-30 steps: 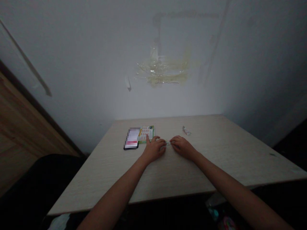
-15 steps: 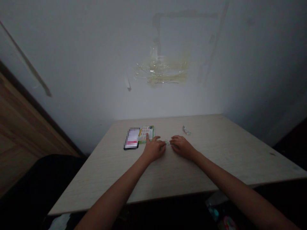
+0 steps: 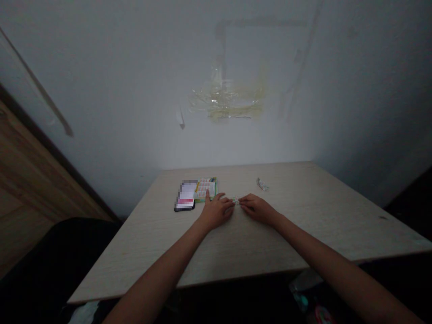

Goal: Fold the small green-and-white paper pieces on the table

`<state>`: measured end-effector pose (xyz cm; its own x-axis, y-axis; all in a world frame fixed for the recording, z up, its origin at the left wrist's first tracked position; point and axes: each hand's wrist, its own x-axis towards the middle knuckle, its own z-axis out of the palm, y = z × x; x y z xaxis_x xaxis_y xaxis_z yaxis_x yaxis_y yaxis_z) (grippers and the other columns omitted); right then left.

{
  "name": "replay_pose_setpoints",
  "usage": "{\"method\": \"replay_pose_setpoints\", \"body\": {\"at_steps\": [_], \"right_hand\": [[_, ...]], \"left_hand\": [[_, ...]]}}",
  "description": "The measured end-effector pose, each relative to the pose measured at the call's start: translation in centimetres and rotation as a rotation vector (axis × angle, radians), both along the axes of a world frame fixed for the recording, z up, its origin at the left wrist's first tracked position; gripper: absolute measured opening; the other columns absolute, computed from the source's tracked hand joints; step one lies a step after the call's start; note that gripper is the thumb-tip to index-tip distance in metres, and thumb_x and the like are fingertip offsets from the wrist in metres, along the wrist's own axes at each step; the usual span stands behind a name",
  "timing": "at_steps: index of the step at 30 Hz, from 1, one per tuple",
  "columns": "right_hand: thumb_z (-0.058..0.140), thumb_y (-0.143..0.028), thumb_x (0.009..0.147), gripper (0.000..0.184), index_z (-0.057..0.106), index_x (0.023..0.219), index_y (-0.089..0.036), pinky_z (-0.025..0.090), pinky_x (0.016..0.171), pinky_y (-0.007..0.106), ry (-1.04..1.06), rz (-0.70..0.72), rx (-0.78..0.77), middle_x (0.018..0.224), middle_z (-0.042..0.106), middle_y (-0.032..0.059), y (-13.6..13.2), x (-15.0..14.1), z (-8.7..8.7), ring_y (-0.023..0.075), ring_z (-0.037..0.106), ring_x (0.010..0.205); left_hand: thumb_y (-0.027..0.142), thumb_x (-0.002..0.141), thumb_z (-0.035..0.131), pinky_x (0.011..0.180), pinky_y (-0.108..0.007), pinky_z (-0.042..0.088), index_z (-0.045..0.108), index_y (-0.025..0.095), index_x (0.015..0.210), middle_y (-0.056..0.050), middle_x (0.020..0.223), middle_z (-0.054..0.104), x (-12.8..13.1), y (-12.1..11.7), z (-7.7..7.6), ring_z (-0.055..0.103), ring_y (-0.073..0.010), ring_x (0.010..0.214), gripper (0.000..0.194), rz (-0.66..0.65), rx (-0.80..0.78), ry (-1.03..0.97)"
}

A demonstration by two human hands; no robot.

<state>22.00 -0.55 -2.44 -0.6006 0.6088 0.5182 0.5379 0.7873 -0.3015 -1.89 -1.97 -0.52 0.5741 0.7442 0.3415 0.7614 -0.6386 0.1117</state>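
Observation:
A small white piece with a green pattern (image 3: 235, 201) lies between my hands at the middle of the table; I cannot make out its kind. My left hand (image 3: 218, 210) has its right-side fingertips on the near left end of it, while one finger stretches away over the edge of a printed card (image 3: 205, 183). From the other side, the pinched fingertips of my right hand (image 3: 258, 209) grip the piece's right end. Much of the piece is hidden under the fingers.
A phone (image 3: 185, 198) with a lit, blurred screen overlaps the card's left side. Behind my right hand lies a small crumpled wrapper-like scrap (image 3: 262, 184). The pale wooden table (image 3: 320, 211) meets a wall with old tape (image 3: 232, 103). Dark items sit below the front edge.
My right hand has shifted slightly, its fingers drawn closer together and nearer to my left hand. Less of the patterned piece shows between them. Phone, card and scrap stay put.

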Motion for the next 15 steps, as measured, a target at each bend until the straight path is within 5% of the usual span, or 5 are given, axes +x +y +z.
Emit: {"method": "replay_pose_setpoints", "body": {"at_steps": [15], "right_hand": [[0.052, -0.02, 0.095, 0.024, 0.074, 0.103, -0.018, 0.053, 0.091, 0.036, 0.018, -0.003, -0.02, 0.106, 0.071, 0.011, -0.31, -0.29, 0.45, 0.0194, 0.063, 0.101]], "left_hand": [[0.043, 0.094, 0.051, 0.109, -0.078, -0.001, 0.067, 0.041, 0.117, 0.001, 0.122, 0.069, 0.35, -0.39, 0.46, 0.041, -0.0334, 0.136, 0.027, 0.039, -0.013, -0.003]]}}
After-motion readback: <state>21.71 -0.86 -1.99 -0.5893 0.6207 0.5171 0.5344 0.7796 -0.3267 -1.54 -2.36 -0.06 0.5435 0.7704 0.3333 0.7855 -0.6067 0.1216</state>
